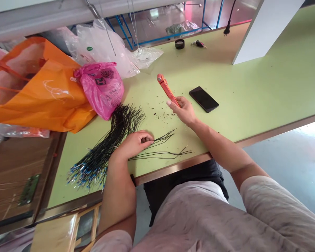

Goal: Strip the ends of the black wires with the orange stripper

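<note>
My left hand [138, 142] is closed in a pinch on a few thin black wires [164, 137], whose free ends fan out to the right. More loose black wires [157, 153] lie on the table just below it. My right hand [184, 110] is closed round the handle of a red wire stripper [166, 90], held raised with its head pointing up and left, away from the wires. To the left of my left hand lies a thick bundle of black wires [107, 140], with blue and white ends toward the table's near left side.
A black phone [204, 99] lies right of my right hand. Dark scraps [160, 113] dot the green table [273, 91]. An orange bag [65, 84], pink plastic bag [102, 87] and clear bags stand left. Farther back are a black ring [179, 44], keys [199, 43] and a white panel [265, 31].
</note>
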The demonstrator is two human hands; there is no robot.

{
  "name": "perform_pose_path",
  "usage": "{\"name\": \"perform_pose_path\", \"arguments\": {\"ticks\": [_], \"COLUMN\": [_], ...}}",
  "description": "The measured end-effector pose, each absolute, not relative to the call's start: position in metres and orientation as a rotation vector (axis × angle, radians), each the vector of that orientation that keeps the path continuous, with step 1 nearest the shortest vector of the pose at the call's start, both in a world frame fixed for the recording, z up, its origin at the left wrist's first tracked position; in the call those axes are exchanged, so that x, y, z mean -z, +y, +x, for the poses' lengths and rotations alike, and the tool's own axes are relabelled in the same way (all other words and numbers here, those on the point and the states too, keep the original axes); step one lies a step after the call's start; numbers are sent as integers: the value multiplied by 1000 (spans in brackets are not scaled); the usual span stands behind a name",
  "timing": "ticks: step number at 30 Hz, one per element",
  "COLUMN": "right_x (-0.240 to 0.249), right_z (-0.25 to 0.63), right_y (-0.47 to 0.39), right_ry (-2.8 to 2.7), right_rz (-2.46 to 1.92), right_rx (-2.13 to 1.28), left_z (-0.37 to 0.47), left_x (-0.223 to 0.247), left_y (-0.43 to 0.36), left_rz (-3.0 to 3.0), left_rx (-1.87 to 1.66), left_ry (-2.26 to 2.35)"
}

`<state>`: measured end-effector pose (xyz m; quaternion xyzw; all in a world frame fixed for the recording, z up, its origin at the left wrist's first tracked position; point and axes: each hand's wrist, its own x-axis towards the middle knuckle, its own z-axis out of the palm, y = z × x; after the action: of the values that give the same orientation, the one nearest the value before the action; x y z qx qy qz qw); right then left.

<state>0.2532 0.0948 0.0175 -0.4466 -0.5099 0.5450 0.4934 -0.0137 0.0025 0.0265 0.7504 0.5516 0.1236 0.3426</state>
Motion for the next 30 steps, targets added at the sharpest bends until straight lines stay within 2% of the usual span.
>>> {"name": "perform_pose_path", "arguments": {"ticks": [20, 25, 30], "right_x": [-19, -24, -24], "right_z": [254, 254, 256], "right_y": [93, 89, 82], "right_ry": [-1288, -1381, -1544], "right_rz": [-1141, -1080, -1131], "right_rx": [-1361, -1461, -1426], "left_z": [-9, 3, 17], "left_x": [-23, -21, -17], "left_y": [0, 4, 7], "left_rz": [1831, 1882, 1924], "left_rx": [-575, -628, -621], "left_ry": [1514, 1443, 1412]}}
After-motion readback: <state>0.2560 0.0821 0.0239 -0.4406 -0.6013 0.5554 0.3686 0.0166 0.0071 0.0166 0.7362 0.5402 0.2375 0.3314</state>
